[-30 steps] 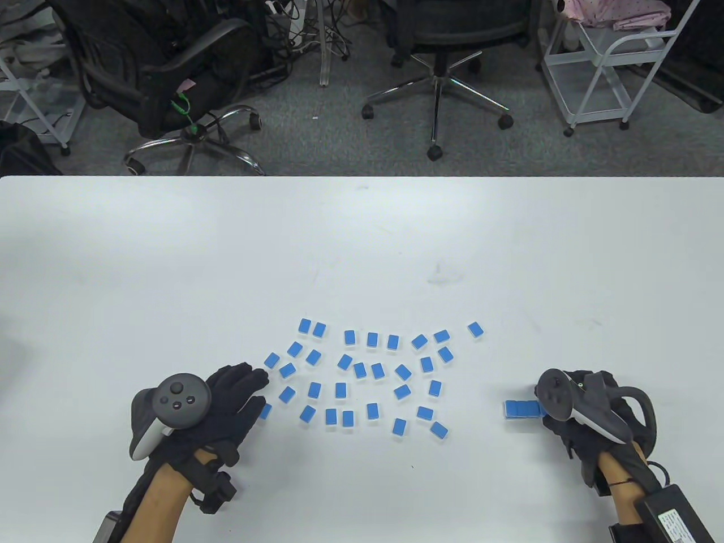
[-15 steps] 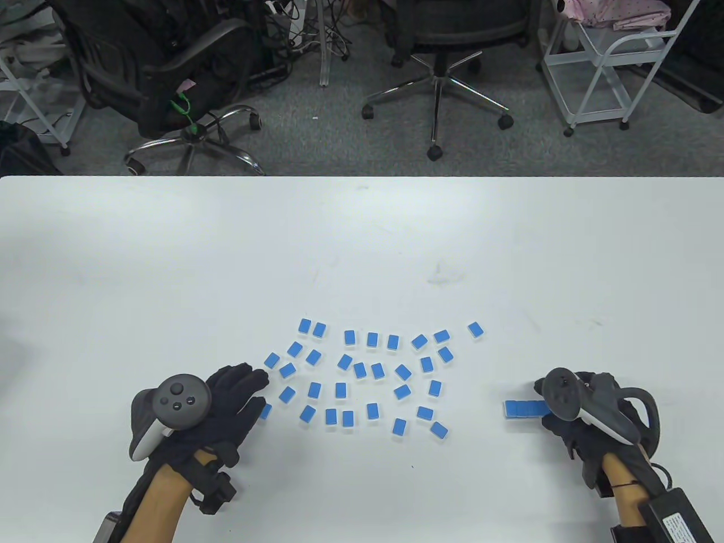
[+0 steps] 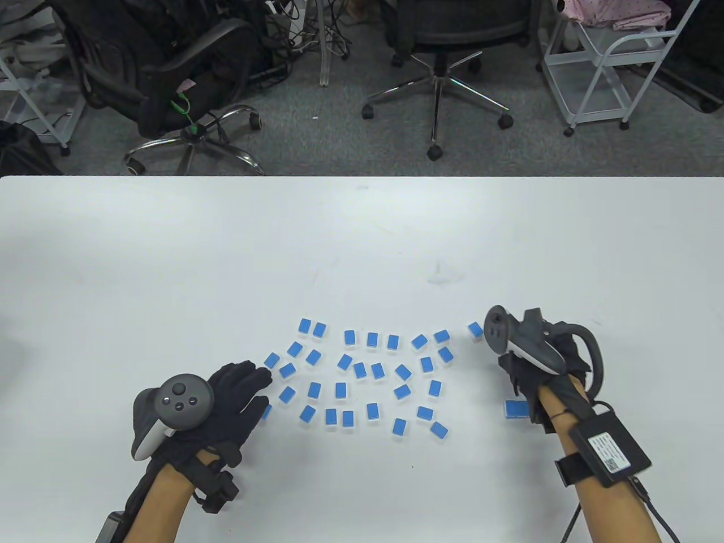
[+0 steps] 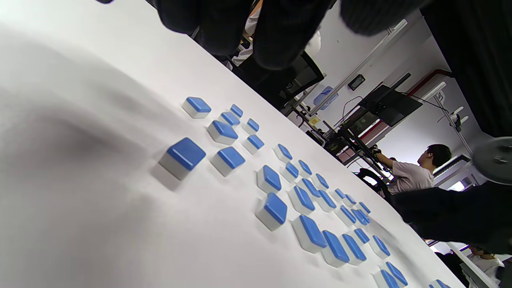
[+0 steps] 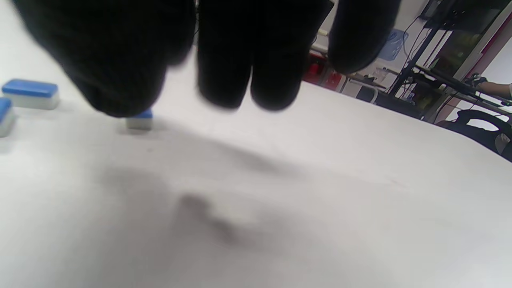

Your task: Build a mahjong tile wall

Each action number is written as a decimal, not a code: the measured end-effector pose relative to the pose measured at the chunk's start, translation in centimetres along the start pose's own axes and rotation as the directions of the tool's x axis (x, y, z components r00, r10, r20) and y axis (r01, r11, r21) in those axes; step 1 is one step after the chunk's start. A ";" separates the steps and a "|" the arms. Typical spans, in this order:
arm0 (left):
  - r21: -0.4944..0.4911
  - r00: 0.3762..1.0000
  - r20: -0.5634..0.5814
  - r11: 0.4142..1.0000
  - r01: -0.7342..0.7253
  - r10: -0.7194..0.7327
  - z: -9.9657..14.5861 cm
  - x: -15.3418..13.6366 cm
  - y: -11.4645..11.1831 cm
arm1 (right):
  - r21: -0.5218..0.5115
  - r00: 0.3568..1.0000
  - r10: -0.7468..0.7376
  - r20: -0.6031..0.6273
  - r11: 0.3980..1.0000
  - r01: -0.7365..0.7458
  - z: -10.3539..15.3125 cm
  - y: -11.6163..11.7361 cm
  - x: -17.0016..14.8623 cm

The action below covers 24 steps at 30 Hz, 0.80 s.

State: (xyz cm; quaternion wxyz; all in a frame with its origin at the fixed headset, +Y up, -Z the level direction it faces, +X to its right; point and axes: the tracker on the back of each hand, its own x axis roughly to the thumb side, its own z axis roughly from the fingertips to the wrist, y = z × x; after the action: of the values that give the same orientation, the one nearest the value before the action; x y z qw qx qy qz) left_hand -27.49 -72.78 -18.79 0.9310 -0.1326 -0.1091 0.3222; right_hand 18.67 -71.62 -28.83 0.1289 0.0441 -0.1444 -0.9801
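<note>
Several blue-topped mahjong tiles (image 3: 378, 370) lie face down, scattered over the near middle of the white table (image 3: 362, 237). In the left wrist view the same tiles (image 4: 186, 154) run off to the right. My left hand (image 3: 254, 390) lies flat at the scatter's left edge, fingers straight, partly covering one tile (image 3: 266, 412). A short row of joined tiles (image 3: 516, 409) lies to the right, its right end hidden under my right wrist. My right hand (image 3: 512, 365) hovers beside a lone tile (image 3: 475, 330). Its fingers (image 5: 248, 60) hang loosely and hold nothing.
Beyond the table's far edge stand office chairs (image 3: 169, 73) and a white wire cart (image 3: 611, 68). A black pack (image 3: 608, 449) is strapped to my right forearm. In the left wrist view a seated person (image 4: 416, 176) is in the background.
My right hand has left the short tile row and moved up and left towards the lone tile at the scatter's top right. My left hand has barely moved.
</note>
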 end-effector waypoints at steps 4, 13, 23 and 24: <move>0.003 1.000 0.002 1.000 0.002 -0.002 0.0 0.0 0.1 | 0.155 0.987 0.159 -0.034 0.976 -0.152 -2.9 1.1 3.7; -0.002 1.000 0.025 1.000 0.012 -0.012 0.0 0.3 -0.1 | 0.030 0.990 0.132 -0.040 0.991 -0.131 -3.6 0.9 4.4; 0.011 0.999 0.033 1.000 0.016 -0.017 0.2 0.4 -0.1 | -0.034 0.991 -0.120 -0.065 0.992 0.118 0.6 0.1 -4.3; 0.011 0.999 0.033 1.000 0.016 -0.016 0.2 0.4 -0.1 | -0.060 0.987 -0.146 -0.069 0.988 0.142 1.5 0.0 -5.5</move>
State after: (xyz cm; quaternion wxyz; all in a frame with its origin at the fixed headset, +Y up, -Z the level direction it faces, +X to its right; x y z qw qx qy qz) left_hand -27.19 -72.54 -18.51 0.9323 -0.1214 -0.1239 0.3173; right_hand 23.82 -69.79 -27.13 0.0640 0.0866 -0.1089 -0.9882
